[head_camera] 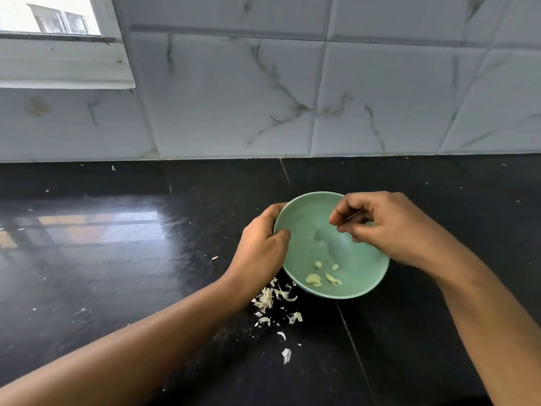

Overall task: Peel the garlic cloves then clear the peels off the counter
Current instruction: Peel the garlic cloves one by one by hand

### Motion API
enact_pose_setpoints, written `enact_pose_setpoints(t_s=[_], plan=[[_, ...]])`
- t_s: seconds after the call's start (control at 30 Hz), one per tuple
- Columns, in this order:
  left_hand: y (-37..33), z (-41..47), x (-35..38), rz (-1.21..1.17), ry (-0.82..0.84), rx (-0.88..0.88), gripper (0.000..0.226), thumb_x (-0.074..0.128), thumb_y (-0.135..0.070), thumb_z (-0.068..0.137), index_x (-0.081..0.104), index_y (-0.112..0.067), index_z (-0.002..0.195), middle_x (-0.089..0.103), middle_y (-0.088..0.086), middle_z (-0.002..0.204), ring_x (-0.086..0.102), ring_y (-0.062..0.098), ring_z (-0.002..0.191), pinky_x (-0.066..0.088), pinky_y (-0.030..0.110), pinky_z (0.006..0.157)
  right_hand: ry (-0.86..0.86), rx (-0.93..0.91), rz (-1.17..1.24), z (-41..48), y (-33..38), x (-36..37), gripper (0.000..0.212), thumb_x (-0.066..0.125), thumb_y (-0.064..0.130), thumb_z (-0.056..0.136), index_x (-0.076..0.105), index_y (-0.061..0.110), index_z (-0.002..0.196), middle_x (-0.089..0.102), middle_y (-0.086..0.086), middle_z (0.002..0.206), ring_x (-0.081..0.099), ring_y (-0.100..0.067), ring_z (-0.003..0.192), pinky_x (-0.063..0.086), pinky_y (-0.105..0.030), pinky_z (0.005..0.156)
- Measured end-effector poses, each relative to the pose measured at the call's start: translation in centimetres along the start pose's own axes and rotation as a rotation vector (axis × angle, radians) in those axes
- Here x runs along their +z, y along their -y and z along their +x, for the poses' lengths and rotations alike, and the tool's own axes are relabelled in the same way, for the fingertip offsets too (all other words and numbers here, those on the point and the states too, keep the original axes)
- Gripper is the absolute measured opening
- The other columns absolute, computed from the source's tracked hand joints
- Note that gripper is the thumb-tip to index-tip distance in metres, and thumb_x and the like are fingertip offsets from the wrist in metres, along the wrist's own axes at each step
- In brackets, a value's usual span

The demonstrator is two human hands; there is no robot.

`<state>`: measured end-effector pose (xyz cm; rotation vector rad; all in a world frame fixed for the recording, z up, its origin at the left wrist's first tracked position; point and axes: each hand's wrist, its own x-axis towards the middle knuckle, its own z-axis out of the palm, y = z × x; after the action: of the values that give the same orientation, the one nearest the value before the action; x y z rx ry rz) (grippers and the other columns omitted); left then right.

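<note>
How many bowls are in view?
1: the bowl, at the counter's middle; left hand grips its rim, right hand pinches a sliver, likely peel, over it. None seems hidden.

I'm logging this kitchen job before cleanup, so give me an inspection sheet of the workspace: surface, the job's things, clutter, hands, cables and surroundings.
Surface: black glossy counter, with pale specks scattered across it.
Job's things: several peeled garlic cloves lie in the green bowl.
Clutter: peels lie loose on the counter by the bowl's near left edge.
Hands: left hand grips the bowl's left rim, thumb inside. Right hand is over the bowl with fingertips drawn together; whether they pinch anything cannot be told.
Cables: nothing seen.
Surroundings: marbled tile wall behind; window at upper left.
</note>
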<state>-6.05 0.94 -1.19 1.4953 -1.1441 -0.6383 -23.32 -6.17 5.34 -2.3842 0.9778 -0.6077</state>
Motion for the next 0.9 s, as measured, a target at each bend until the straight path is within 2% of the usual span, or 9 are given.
enact_pose_setpoints(t_s=[0.1, 0.3, 0.43, 0.5, 0.6, 0.7, 0.77, 0.83, 0.9], plan=[[-0.3, 0.3, 0.4, -0.021, -0.015, -0.018, 0.052, 0.040, 0.004, 0.081, 0.059, -0.028, 0.116, 0.068, -0.009, 0.098, 0.064, 0.007, 0.088, 0.046, 0.018, 0.065, -0.081, -0.026, 0.011, -0.5, 0.1, -0.1, 0.031, 0.064, -0.001, 0.081, 0.068, 0.029, 0.078, 0.070, 0.014, 0.079, 0.065, 0.001, 0.077, 0.054, -0.021, 0.074], [-0.9, 2.7, 1.8, -0.047, -0.036, -0.130, 0.047, 0.039, 0.000, 0.083, 0.056, -0.021, 0.120, 0.064, 0.000, 0.108, 0.061, 0.019, 0.101, 0.049, 0.029, 0.076, -0.260, -0.120, 0.105, -1.6, 1.5, 0.5, 0.022, 0.066, 0.002, 0.082, 0.070, 0.024, 0.079, 0.068, 0.016, 0.073, 0.064, 0.003, 0.073, 0.046, -0.007, 0.066], [-1.0, 2.9, 1.0, -0.035, 0.008, -0.158, 0.038, 0.050, -0.015, 0.092, 0.049, -0.018, 0.130, 0.062, -0.001, 0.110, 0.061, 0.014, 0.097, 0.051, 0.033, 0.083, -0.297, -0.232, 0.157, -2.4, 3.7, 2.1, 0.016, 0.068, 0.004, 0.082, 0.071, 0.020, 0.083, 0.064, 0.019, 0.073, 0.063, 0.001, 0.073, 0.048, -0.010, 0.067], [-1.3, 2.8, -1.1, -0.048, 0.015, -0.143, 0.035, 0.054, -0.022, 0.094, 0.049, -0.017, 0.128, 0.060, -0.004, 0.098, 0.059, 0.013, 0.085, 0.050, 0.032, 0.073, -0.262, -0.274, 0.180, -2.8, 4.8, 3.1, 0.015, 0.069, 0.005, 0.081, 0.071, 0.020, 0.082, 0.062, 0.020, 0.072, 0.063, 0.000, 0.071, 0.049, -0.012, 0.064], [-1.4, 2.0, -5.9, -0.007, 0.088, -0.067, 0.027, 0.057, -0.018, 0.093, 0.057, -0.015, 0.120, 0.062, -0.002, 0.095, 0.059, 0.014, 0.089, 0.052, 0.038, 0.078, -0.101, -0.288, 0.113, -2.8, 6.1, 5.1, 0.015, 0.071, 0.009, 0.080, 0.072, 0.023, 0.084, 0.062, 0.015, 0.072, 0.059, -0.001, 0.068, 0.044, -0.012, 0.062], [-0.2, 0.3, -10.6, 0.252, 0.291, -0.018, 0.020, 0.064, -0.013, 0.088, 0.065, -0.021, 0.107, 0.069, 0.001, 0.090, 0.063, 0.005, 0.074, 0.054, 0.030, 0.069, 0.113, -0.298, -0.090, -1.9, 6.8, 8.2, 0.015, 0.068, 0.017, 0.083, 0.072, 0.027, 0.093, 0.063, 0.010, 0.087, 0.058, -0.006, 0.081, 0.043, -0.022, 0.072], [0.7, -0.8, -12.5, 0.412, 0.479, -0.078, 0.016, 0.068, -0.010, 0.085, 0.068, -0.022, 0.096, 0.070, 0.007, 0.084, 0.063, 0.006, 0.064, 0.054, 0.024, 0.059, 0.178, -0.306, -0.152, -1.4, 7.2, 10.1, 0.018, 0.066, 0.021, 0.084, 0.071, 0.030, 0.099, 0.060, 0.009, 0.093, 0.059, -0.013, 0.088, 0.043, -0.028, 0.074], [1.5, -1.6, -13.5, 0.472, 0.615, -0.129, 0.016, 0.072, -0.009, 0.081, 0.070, -0.024, 0.088, 0.071, 0.003, 0.079, 0.062, 0.007, 0.063, 0.054, 0.025, 0.057, 0.223, -0.333, -0.212, -1.0, 7.7, 11.5, 0.022, 0.065, 0.024, 0.085, 0.068, 0.033, 0.105, 0.059, 0.008, 0.099, 0.057, -0.014, 0.094, 0.044, -0.030, 0.075], [1.8, -1.9, -14.0, 0.476, 0.654, -0.130, 0.015, 0.075, -0.010, 0.079, 0.071, -0.023, 0.083, 0.071, -0.002, 0.075, 0.062, 0.008, 0.065, 0.055, 0.026, 0.058, 0.270, -0.364, -0.252, -0.6, 7.7, 12.3, 0.022, 0.065, 0.026, 0.086, 0.068, 0.033, 0.106, 0.058, 0.007, 0.101, 0.052, -0.011, 0.099, 0.040, -0.029, 0.073]])
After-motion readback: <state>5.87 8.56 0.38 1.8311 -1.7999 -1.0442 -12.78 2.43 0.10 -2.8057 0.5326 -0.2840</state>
